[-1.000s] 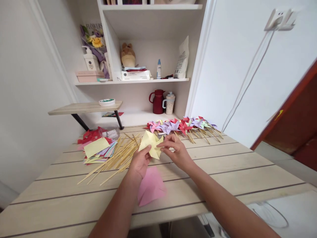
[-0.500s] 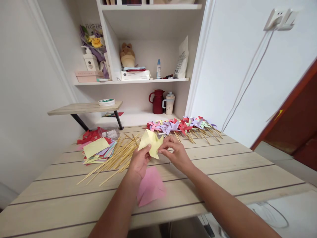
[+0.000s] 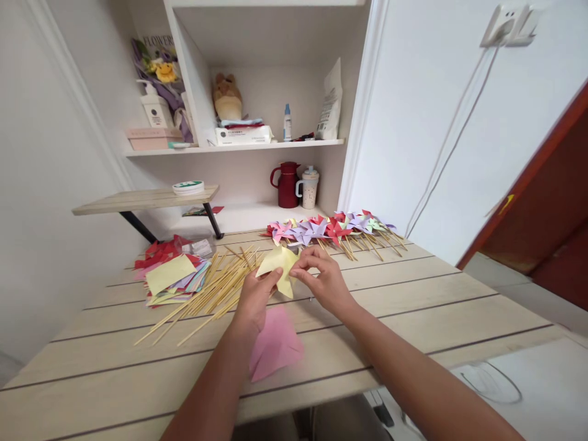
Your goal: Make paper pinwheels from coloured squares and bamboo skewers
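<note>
At frame centre, our left hand (image 3: 255,298) grips the yellow paper (image 3: 274,260), seemingly steadying it while our right hand (image 3: 324,280) pinches its edge.

On the counter (image 3: 404,285), a paper stack (image 3: 171,275) lies left, sticks (image 3: 223,285) right of it, pinwheels (image 3: 309,231) far right, a sheet (image 3: 277,346) at near centre

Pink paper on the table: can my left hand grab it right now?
Probably not: the left hand is holding the yellow paper. The pink paper lies close, mostly uncovered, so a freed hand could likely reach it.
</note>
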`<state>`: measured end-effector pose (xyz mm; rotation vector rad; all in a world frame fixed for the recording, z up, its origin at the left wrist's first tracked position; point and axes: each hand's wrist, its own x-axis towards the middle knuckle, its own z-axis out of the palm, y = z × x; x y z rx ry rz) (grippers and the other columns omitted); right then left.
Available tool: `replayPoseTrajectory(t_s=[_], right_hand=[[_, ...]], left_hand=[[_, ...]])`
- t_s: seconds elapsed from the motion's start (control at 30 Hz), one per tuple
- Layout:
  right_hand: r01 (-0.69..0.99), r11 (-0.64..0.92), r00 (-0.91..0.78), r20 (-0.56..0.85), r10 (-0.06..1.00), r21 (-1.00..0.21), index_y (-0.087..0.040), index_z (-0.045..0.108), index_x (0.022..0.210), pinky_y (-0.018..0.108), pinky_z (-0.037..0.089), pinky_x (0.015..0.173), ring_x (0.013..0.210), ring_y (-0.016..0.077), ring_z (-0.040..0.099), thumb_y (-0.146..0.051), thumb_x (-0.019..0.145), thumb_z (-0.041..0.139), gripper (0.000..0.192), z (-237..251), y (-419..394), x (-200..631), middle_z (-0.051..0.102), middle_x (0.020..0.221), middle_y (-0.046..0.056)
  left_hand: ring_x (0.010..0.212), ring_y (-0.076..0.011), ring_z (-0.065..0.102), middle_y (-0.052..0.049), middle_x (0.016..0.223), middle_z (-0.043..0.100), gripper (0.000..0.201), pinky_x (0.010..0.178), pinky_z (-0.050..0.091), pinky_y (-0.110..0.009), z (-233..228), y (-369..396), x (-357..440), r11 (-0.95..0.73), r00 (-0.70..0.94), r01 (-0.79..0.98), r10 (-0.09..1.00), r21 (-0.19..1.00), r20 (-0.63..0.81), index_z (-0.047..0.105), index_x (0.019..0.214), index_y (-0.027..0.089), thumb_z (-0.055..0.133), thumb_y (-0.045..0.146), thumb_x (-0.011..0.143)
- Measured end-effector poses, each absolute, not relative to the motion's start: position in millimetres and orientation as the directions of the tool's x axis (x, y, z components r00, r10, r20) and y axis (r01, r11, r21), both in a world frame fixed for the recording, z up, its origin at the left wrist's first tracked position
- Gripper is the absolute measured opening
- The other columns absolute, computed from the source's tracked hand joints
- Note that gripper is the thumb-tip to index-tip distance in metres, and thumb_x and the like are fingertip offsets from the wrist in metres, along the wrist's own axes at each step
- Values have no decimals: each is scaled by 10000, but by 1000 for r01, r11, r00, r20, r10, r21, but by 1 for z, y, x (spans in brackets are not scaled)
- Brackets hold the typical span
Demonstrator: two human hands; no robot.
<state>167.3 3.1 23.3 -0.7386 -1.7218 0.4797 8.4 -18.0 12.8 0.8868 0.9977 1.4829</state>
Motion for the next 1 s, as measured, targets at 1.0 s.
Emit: replayPoseTrajectory(t_s=[1.0], right_hand=[[203, 742, -160, 726, 669, -639, -212, 642, 707, 313, 416, 606, 668, 168, 540, -272, 872, 701, 185, 22, 2, 168, 611, 686, 4]], left_hand=[[836, -191, 723, -128, 1072, 754, 373, 720, 597, -276, 18, -15, 6, 12, -116, -559, 989, 829, -92, 709, 1084, 133, 778, 105, 719]])
